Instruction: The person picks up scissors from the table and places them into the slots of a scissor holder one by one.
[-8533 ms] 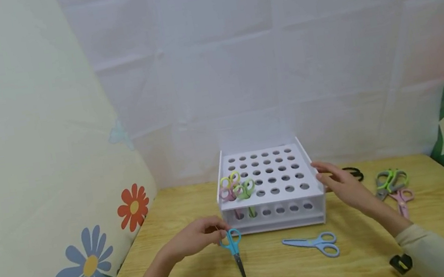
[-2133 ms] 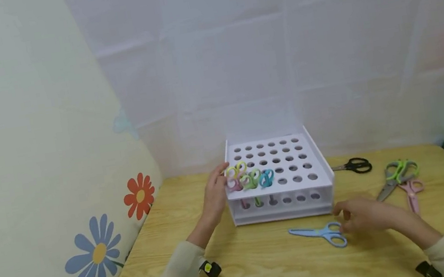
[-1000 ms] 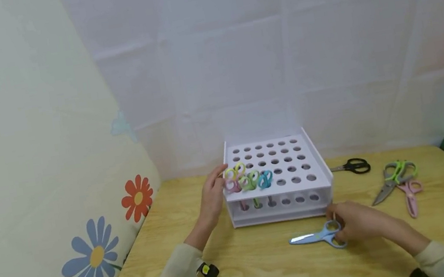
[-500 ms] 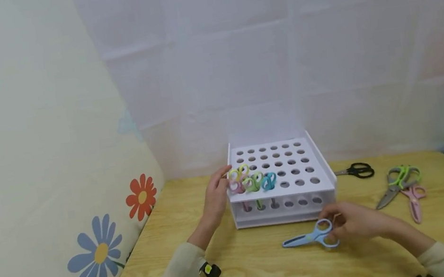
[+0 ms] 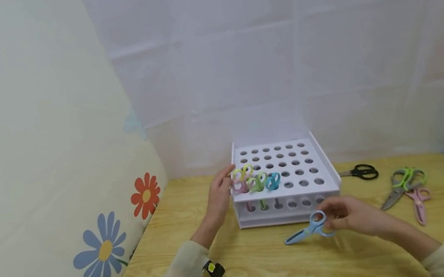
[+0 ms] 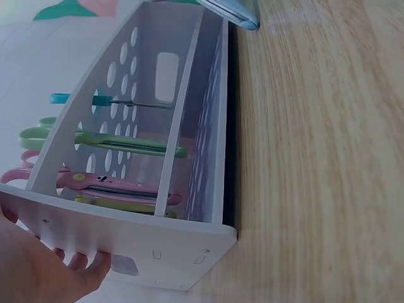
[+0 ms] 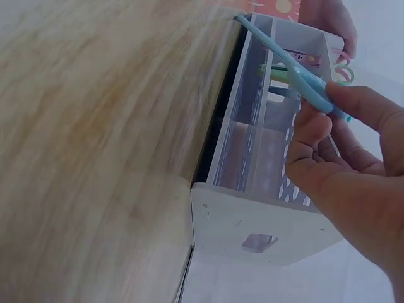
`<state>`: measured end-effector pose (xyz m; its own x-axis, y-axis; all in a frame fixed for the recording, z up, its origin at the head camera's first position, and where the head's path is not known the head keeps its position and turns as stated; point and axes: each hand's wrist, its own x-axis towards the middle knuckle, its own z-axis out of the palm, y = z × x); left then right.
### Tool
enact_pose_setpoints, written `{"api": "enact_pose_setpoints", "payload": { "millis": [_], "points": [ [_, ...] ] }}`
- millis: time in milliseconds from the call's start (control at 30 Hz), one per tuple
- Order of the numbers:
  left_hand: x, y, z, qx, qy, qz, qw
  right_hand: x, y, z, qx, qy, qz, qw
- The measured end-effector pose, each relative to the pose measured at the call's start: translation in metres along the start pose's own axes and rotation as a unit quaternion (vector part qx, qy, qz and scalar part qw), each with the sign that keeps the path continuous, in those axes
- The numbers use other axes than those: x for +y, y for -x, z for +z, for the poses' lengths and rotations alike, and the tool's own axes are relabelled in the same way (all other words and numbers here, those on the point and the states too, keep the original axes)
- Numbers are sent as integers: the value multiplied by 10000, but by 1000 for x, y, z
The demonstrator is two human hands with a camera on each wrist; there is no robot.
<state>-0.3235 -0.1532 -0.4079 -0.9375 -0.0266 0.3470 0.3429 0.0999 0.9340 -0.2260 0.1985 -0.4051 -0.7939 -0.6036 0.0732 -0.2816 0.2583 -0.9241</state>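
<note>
My right hand [image 5: 356,216] pinches light-blue scissors [image 5: 315,227] by a finger loop, in front of the white holed rack [image 5: 286,193]. Their blades slant down to the left; the right wrist view shows thumb and fingers on the handle [image 7: 312,95]. My left hand [image 5: 217,201] rests against the rack's left side, fingertips on the outer wall [image 6: 164,249]. Standing in the rack's front left holes are pink scissors [image 6: 79,180], green scissors [image 6: 95,137] and teal scissors [image 6: 101,101], with yellow scissors [image 6: 126,204] just behind the pink pair.
Right of the rack, black-handled scissors [image 5: 365,172] lie with their blades partly hidden behind it. Farther right on the wooden table [image 5: 260,276], green-and-grey scissors [image 5: 405,180] overlap pink scissors [image 5: 419,204]. A white cloth [image 5: 211,63] hangs behind the rack.
Earlier my left hand held the teal scissors, now in the rack, and my right hand touched the rack. My right hand has since taken the light-blue scissors and tilted their handles up.
</note>
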Motion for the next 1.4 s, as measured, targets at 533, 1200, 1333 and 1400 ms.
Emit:
{"api": "enact_pose_setpoints", "payload": {
  "millis": [533,1200,1333,1400],
  "points": [
    [-1,1,0,8,-8,63,10000,-7,-6,11,890,65,-84,9960],
    [5,4,3,-91,17,11,10000,-31,-3,12,2219,442,211,9738],
    [-4,3,4,4,75,145,9999,-38,-2,9,2441,554,-183,9680],
    [-5,3,4,42,69,212,9997,-41,-2,7,2564,648,-348,9638]
  ]
}}
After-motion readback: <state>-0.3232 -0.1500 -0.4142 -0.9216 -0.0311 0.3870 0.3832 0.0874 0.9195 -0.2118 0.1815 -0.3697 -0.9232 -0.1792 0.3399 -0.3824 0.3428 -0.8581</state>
